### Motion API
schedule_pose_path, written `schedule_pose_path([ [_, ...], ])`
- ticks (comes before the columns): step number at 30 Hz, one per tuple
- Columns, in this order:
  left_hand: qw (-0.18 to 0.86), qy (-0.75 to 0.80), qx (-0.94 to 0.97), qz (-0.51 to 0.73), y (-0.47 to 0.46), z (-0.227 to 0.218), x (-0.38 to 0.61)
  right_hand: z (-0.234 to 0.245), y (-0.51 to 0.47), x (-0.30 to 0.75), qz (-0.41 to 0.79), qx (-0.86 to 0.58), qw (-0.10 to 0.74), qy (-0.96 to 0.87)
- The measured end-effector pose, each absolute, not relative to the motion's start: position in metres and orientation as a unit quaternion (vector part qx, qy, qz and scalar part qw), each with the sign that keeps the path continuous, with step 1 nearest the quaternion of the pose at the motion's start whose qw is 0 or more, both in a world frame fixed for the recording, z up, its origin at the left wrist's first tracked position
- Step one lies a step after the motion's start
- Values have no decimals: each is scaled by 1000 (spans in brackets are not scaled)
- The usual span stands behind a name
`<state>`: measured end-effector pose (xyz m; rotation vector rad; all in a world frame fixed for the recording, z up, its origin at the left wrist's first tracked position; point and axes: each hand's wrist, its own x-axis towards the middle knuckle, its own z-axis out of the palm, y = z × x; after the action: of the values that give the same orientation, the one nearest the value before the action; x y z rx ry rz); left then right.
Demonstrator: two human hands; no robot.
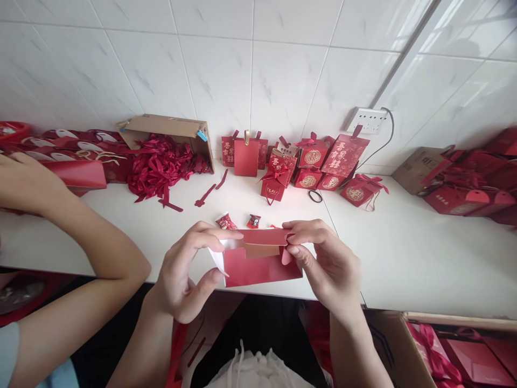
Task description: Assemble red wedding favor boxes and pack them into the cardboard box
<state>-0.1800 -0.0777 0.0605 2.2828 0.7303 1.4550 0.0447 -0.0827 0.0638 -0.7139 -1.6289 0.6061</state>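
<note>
Box mostly hides small red item.

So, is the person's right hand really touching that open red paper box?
Touching. The head view shows the right hand at the open red paper box's right end, fingertips against it with no gap.

Ribbons and gift boxes suggest a workshop.
</note>
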Motion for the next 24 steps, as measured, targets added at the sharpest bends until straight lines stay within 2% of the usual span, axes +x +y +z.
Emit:
schedule_pose_path([
  [24, 119, 267, 817, 497, -82, 64, -178, 67, -94, 50, 234, -313, 584, -712],
])
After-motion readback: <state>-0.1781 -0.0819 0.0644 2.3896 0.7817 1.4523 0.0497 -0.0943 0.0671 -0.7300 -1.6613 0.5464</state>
